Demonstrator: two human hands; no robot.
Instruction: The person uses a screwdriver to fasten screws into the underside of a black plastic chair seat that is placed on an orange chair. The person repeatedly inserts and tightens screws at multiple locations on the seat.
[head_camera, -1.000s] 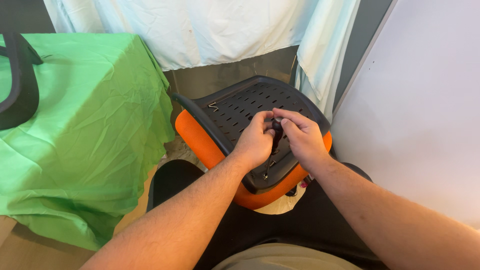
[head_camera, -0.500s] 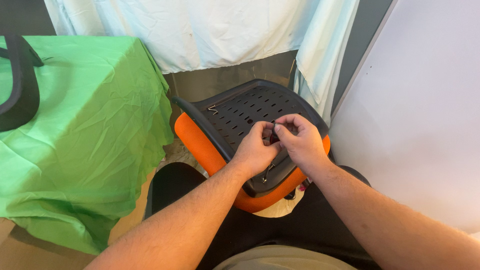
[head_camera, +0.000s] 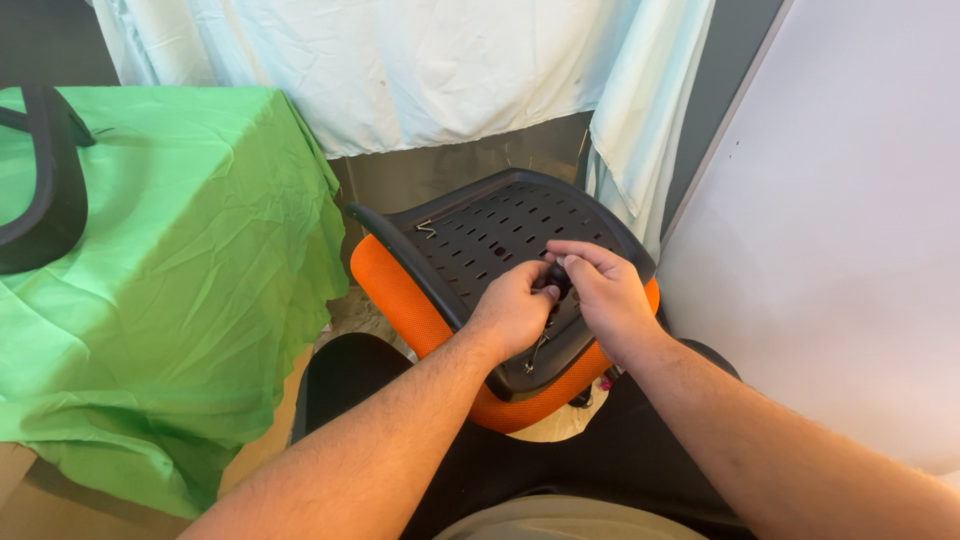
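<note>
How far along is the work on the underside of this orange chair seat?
Done: the orange seat lies upside down, its black slotted base plate facing up. In hand: left hand and right hand pinch a small dark part together over the plate. Left: a black curved chair part rests untouched on the green cloth.

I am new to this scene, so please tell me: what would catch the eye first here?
In the middle, the left hand and right hand meet on a small dark part over a black perforated seat shell with an orange cushion beneath. On the left a bright green cloth covers a table.
</note>
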